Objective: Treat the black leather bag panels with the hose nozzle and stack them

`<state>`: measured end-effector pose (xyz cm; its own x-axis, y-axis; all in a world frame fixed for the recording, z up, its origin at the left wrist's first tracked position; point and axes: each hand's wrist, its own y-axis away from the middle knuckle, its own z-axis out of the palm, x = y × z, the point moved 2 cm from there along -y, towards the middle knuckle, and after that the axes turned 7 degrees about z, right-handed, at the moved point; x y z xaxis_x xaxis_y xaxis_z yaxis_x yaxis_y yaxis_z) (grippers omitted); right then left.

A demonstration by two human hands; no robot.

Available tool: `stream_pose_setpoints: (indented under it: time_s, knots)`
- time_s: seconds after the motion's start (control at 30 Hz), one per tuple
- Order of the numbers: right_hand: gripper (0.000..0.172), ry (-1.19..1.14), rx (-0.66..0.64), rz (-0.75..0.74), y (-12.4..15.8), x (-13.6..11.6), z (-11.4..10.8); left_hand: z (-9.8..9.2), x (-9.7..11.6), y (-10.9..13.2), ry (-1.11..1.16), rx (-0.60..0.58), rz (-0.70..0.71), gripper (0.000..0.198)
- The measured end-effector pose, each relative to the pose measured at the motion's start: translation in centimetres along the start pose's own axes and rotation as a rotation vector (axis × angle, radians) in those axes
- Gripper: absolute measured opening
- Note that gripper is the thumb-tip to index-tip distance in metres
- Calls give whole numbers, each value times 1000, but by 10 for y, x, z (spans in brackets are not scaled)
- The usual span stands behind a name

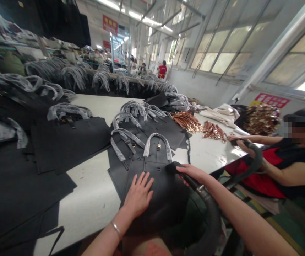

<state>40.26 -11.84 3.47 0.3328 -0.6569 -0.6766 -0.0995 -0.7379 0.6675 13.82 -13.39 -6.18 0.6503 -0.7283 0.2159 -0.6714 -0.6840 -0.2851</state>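
Observation:
My left hand [139, 193] lies flat with fingers spread on a black bag panel [165, 202] near the table's front edge. In my right hand [195, 174] is a black vacuum hose nozzle [174, 167], its head against the panel's upper right, close to the handle base. A plastic-wrapped handle [156, 137] arches up from this panel, and a strap with a small gold buckle [159, 146] lies inside the arch. More black panels [165, 129] with wrapped handles are piled just beyond it.
Stacks of black panels [72, 142] cover the table's left side. Brown straps with gold metal parts [188, 121] lie at the back right. On the right, a co-worker's hands [244, 142] hold a similar hose [256, 160]. The white tabletop [93, 192] shows between stacks.

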Motion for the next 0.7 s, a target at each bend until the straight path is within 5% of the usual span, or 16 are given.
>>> stream_pose_setpoints:
  time_s: [0.17, 0.37, 0.57, 0.7]
  knots:
    - [31, -13, 78, -49, -4, -4, -10, -3, 2, 0, 16, 0, -16, 48]
    - [37, 11, -97, 81, 11, 16, -27, -3, 1, -1, 31, 3, -19, 48]
    - [31, 40, -49, -28, -2, -7, -8, -7, 2, -2, 46, -1, -22, 47]
    - [34, 51, -201, -70, 6, -15, 6, -8, 2, -1, 58, -10, -22, 47]
